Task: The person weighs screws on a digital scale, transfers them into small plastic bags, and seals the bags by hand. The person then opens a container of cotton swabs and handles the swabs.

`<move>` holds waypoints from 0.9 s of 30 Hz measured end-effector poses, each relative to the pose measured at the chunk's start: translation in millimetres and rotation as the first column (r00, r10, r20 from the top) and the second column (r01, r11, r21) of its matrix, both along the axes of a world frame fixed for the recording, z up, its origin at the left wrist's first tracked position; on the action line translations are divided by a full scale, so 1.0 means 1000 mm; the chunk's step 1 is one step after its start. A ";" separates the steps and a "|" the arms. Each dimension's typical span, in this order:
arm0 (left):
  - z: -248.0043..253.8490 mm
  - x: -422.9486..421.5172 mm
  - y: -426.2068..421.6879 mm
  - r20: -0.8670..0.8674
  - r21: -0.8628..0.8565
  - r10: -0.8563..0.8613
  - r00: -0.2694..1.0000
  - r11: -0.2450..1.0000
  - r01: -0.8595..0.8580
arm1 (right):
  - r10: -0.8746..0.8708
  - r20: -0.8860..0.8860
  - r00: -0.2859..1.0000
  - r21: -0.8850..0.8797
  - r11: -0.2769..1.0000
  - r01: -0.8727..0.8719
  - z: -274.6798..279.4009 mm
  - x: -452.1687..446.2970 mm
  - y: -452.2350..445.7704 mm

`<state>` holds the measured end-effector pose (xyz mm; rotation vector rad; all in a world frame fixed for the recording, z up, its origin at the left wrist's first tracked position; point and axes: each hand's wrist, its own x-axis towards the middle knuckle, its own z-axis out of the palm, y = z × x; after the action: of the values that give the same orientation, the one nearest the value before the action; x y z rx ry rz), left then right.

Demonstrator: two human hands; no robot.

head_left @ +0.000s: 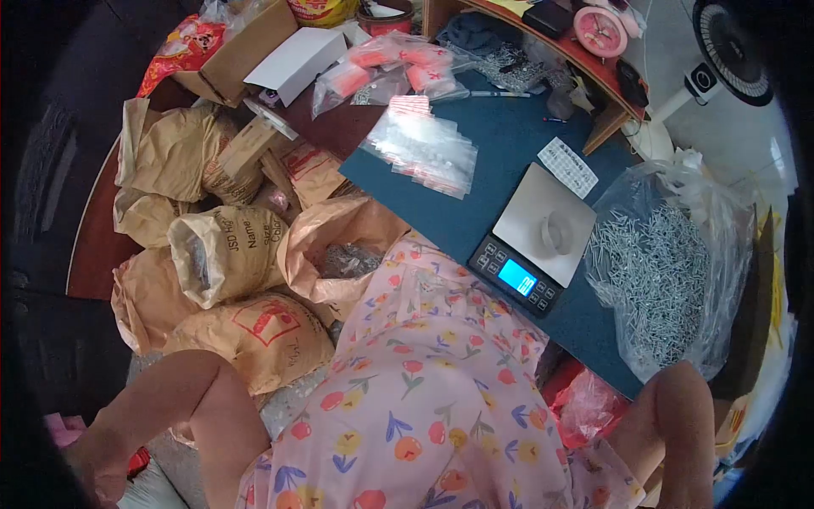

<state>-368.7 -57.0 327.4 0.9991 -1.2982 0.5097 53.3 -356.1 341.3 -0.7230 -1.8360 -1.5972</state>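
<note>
Both my arms are bent, the left elbow (212, 369) at lower left and the right elbow (678, 377) at lower right. The forearms run back out of the frame, so neither hand shows. Nearest the right elbow lies a clear plastic bag (729, 254) full of small silvery screws (657, 288). A digital scale (543, 212) with a lit blue display sits beside that bag. On its plate rests a small pale round cup or ring (556, 235). A stack of clear zip bags (428, 157) lies on the blue-green table mat (458, 225).
Several brown paper sacks (233, 246) crowd the left, one open sack (339, 225) holding metal pieces. Behind are a cardboard box (242, 59), a white box (297, 64) and bags with red-pink contents (398, 64). A shelf (606, 136) and a fan (733, 51) stand at back right.
</note>
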 end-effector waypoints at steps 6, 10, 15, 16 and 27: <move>-0.001 -0.002 -0.001 -0.003 0.011 0.004 1.000 1.000 -0.004 | 0.005 -0.018 1.000 -0.026 1.000 -0.006 -0.002 0.002 0.002; 0.001 -0.003 -0.004 -0.008 0.025 0.006 1.000 1.000 -0.005 | 0.008 -0.028 1.000 -0.039 0.999 -0.009 -0.004 0.003 0.005; 0.003 -0.004 -0.005 -0.010 0.033 0.005 1.000 0.999 -0.004 | 0.004 -0.034 0.999 -0.061 0.998 -0.006 -0.006 0.005 0.009; 0.004 -0.005 -0.006 -0.009 0.036 0.004 1.000 0.999 -0.004 | 0.009 -0.037 0.999 -0.062 0.998 -0.012 -0.006 0.006 0.009; 0.009 -0.008 -0.009 -0.022 0.084 -0.038 0.999 0.996 0.040 | 0.023 -0.047 0.999 -0.082 0.996 -0.027 -0.011 0.012 0.016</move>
<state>-376.2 -66.4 336.1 1.0443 -1.3275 0.4168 65.5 -340.4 330.2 -0.7639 -1.8794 -1.4848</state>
